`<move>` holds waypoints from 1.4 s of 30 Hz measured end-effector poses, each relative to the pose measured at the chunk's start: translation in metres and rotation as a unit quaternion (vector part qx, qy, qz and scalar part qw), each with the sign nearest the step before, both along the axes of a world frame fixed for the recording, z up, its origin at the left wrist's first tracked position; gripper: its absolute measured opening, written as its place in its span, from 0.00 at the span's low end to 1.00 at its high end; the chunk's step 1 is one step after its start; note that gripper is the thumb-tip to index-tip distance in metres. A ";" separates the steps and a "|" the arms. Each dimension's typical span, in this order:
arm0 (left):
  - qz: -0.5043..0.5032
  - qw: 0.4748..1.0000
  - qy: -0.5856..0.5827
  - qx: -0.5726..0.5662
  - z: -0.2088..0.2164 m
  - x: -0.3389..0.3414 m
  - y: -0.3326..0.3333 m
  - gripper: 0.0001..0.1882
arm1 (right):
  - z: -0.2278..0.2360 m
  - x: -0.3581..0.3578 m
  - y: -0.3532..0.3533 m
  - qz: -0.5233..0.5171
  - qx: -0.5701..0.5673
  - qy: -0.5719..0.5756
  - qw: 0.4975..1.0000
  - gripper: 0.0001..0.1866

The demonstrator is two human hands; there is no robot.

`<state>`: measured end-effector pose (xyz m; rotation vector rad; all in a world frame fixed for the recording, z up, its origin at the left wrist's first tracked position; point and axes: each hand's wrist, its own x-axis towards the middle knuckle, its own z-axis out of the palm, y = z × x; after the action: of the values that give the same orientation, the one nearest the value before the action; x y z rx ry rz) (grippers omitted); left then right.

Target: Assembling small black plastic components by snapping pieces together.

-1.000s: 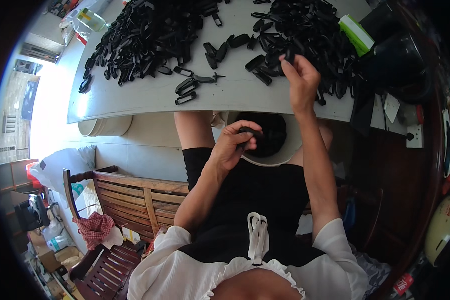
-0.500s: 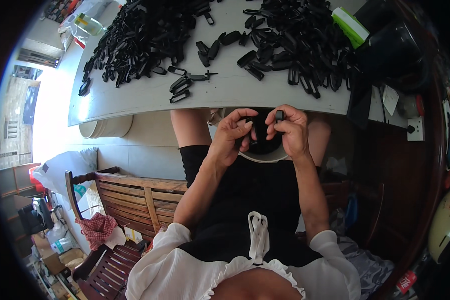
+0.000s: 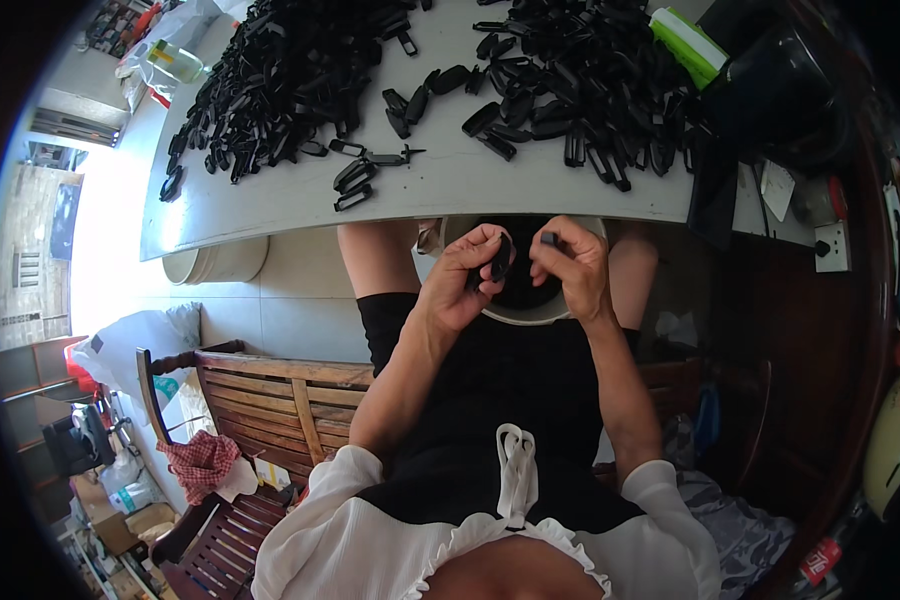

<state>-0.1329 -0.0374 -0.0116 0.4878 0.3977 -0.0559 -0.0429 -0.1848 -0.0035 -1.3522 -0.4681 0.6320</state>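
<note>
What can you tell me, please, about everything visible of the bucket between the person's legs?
The bucket is round and open-topped, with a smooth off-white rim that looks like plastic. It sits upright between the legs, its far side hidden under the table. Its black contents are too dark to make out. The left hand and right hand are above it, hiding parts of it; whether it touches the black shorts is unclear.

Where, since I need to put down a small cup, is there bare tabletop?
Along the near edge of the white table, between the little cluster of black parts and the right pile; another patch lies in front of the left pile, left of that cluster. Crowded: both piles and beside the green box; the gap between piles holds scattered pieces.
</note>
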 end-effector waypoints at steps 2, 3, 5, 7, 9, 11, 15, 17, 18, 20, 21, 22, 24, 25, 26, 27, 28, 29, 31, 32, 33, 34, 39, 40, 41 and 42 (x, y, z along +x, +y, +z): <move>-0.008 0.999 0.016 -0.049 0.004 0.000 0.001 0.04 | -0.003 0.002 -0.003 0.008 -0.026 0.011 1.000 0.04; -0.008 0.999 0.017 -0.049 0.002 0.000 0.000 0.04 | -0.005 0.004 -0.002 0.009 -0.029 -0.096 0.995 0.03; -0.013 0.998 -0.005 -0.061 -0.002 -0.001 -0.001 0.05 | -0.006 0.003 -0.001 0.012 -0.037 -0.235 0.971 0.07; -0.016 1.000 -0.011 -0.019 0.001 0.000 -0.006 0.05 | -0.006 -0.002 0.005 0.006 -0.047 -0.253 0.966 0.07; -0.018 0.999 -0.018 0.023 0.004 -0.001 -0.007 0.06 | -0.004 -0.002 0.007 0.002 -0.052 -0.274 0.960 0.09; -0.007 1.000 -0.014 0.026 0.007 -0.002 -0.006 0.05 | 0.007 -0.002 0.005 0.014 -0.069 -0.255 0.964 0.11; -0.010 1.000 -0.007 -0.023 -0.003 -0.003 -0.002 0.05 | 0.007 -0.004 0.010 0.036 0.055 -0.325 0.944 0.16; 0.000 1.000 0.001 0.002 -0.004 -0.002 -0.009 0.05 | -0.009 -0.001 0.008 0.047 0.029 -0.331 0.942 0.13; 0.001 1.000 0.001 0.001 -0.001 0.000 -0.010 0.05 | -0.010 0.001 0.009 0.033 0.023 -0.324 0.945 0.12; 0.000 1.000 -0.001 -0.007 0.008 0.002 -0.012 0.09 | -0.007 0.001 0.009 0.000 0.066 -0.238 0.969 0.07; 0.000 1.000 -0.002 -0.010 0.012 0.002 -0.013 0.11 | -0.011 0.007 0.011 -0.032 0.085 -0.247 0.965 0.06; -0.014 0.998 -0.062 -0.008 0.008 0.000 -0.009 0.16 | -0.013 0.013 0.013 -0.065 0.104 -0.256 0.959 0.05; -0.015 0.997 -0.071 0.005 0.003 0.000 -0.006 0.16 | -0.014 0.013 0.001 -0.045 0.047 0.001 0.998 0.06; -0.016 0.996 -0.081 0.017 0.001 0.001 -0.005 0.15 | -0.017 0.017 -0.004 -0.030 0.052 0.037 0.997 0.07; -0.018 0.996 -0.081 0.017 0.000 0.001 -0.006 0.15 | -0.023 0.017 -0.006 -0.040 0.066 0.050 0.996 0.09; -0.007 0.998 -0.048 0.035 0.000 -0.002 -0.008 0.15 | -0.022 0.015 -0.008 -0.040 0.065 0.051 0.996 0.09; 0.004 0.998 -0.015 0.053 -0.002 -0.004 -0.009 0.14 | -0.020 0.012 -0.010 -0.029 0.072 0.101 0.992 0.10; 0.004 0.999 -0.014 0.052 -0.004 -0.005 -0.010 0.14 | -0.018 0.011 -0.012 -0.018 0.078 0.151 0.985 0.11; 0.005 1.000 0.007 0.020 -0.010 -0.007 -0.009 0.11 | -0.012 0.007 -0.011 0.010 0.066 0.148 0.987 0.11; 0.005 1.000 0.007 0.020 -0.015 -0.008 -0.010 0.11 | -0.010 0.005 -0.011 0.038 0.053 0.143 0.988 0.11; 0.021 0.999 -0.021 0.030 -0.018 -0.008 -0.013 0.10 | -0.008 0.003 -0.012 0.056 0.016 0.115 0.992 0.11; 0.037 0.997 -0.050 0.039 -0.020 -0.008 -0.015 0.09 | -0.009 0.001 -0.011 0.056 0.016 0.115 0.992 0.11; 0.055 0.989 -0.016 0.137 -0.011 -0.007 -0.016 0.07 | 0.001 -0.014 0.002 0.006 -0.115 -0.271 0.956 0.15; 0.072 0.982 -0.013 0.172 -0.008 -0.007 -0.017 0.07 | 0.004 -0.017 0.003 -0.006 -0.143 -0.384 0.912 0.17; 0.072 0.982 -0.013 0.172 -0.004 -0.007 -0.016 0.07 | 0.009 -0.020 0.002 0.027 -0.181 -0.362 0.914 0.21; 0.065 0.974 0.002 0.215 0.001 -0.006 -0.016 0.09 | 0.010 -0.020 0.001 0.026 -0.182 -0.362 0.914 0.21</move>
<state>-0.1387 -0.0539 -0.0106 0.8879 0.4474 0.1590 -0.0625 -0.1837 0.0068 -1.9328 -1.0208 0.2388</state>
